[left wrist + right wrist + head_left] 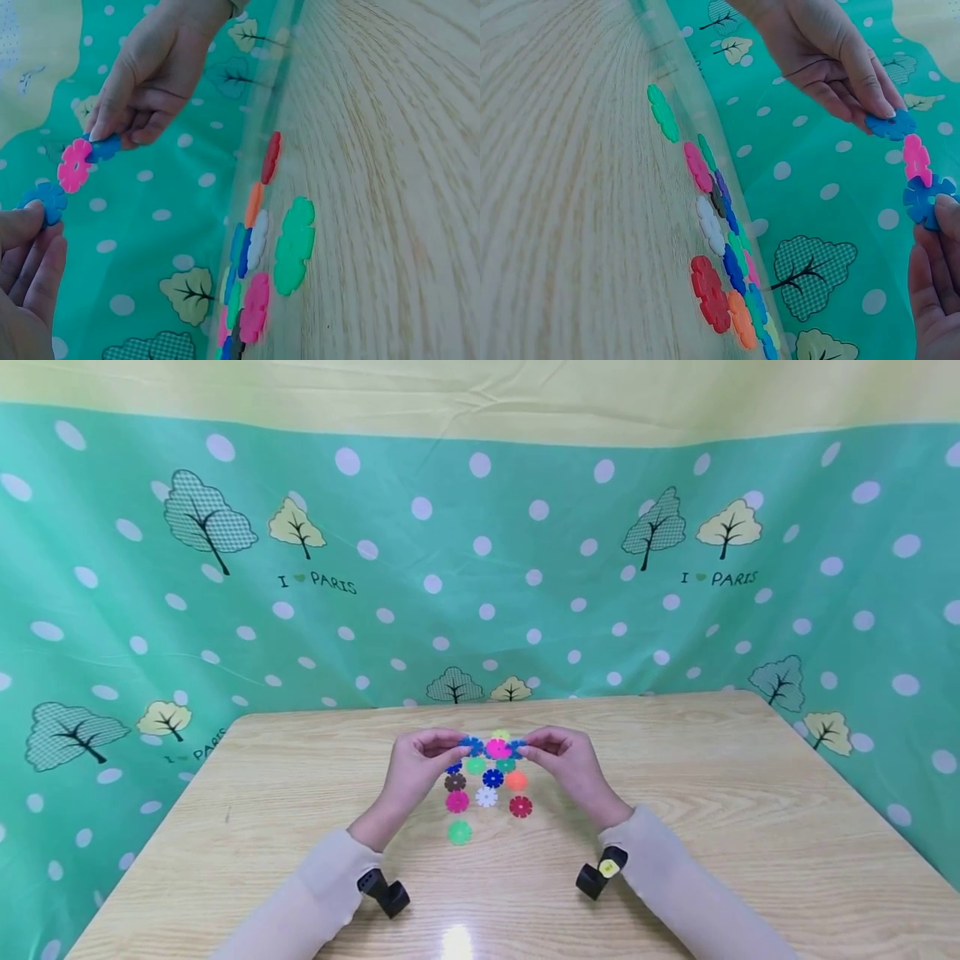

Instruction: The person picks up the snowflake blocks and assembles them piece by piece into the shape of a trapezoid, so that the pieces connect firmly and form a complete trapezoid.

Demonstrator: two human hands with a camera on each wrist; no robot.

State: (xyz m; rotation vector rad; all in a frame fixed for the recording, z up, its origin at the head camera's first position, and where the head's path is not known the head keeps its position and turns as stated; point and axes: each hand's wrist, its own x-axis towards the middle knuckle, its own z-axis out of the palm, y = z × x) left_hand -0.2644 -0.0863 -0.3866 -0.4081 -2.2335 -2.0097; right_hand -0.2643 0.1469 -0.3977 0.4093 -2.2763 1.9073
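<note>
Both hands above the table (712,793), each in a narrow thumb-and-finger pinch, only a disc's thickness between the tips. Gripping a blue disc (472,745) in the left hand (420,764), a second blue disc (921,201) in the right hand (562,760). In midair between them, a pink disc (497,749), seemingly slotted into the right-hand blue one; touching or just beside the left-hand one, cannot tell if joined. Could slip from the fingertips, probably, with so little rim pinched. Might pop the pink-blue joint too if pulled or twisted, or bend a petal if pushed with notches out of line. If dropped, likely to land among look-alikes, e.g. a dark blue disc (492,778) on the table. Thin, flat, flower-like rounds, notched rims, smooth, plastic-looking; probably stiff with slight flex. Same shape lying flat: green disc (460,832), white disc (486,797), dark red disc (521,807). Pale wood-grain top, one bright glare spot; behind, green dotted cloth (457,622), softly creased, tree prints
</note>
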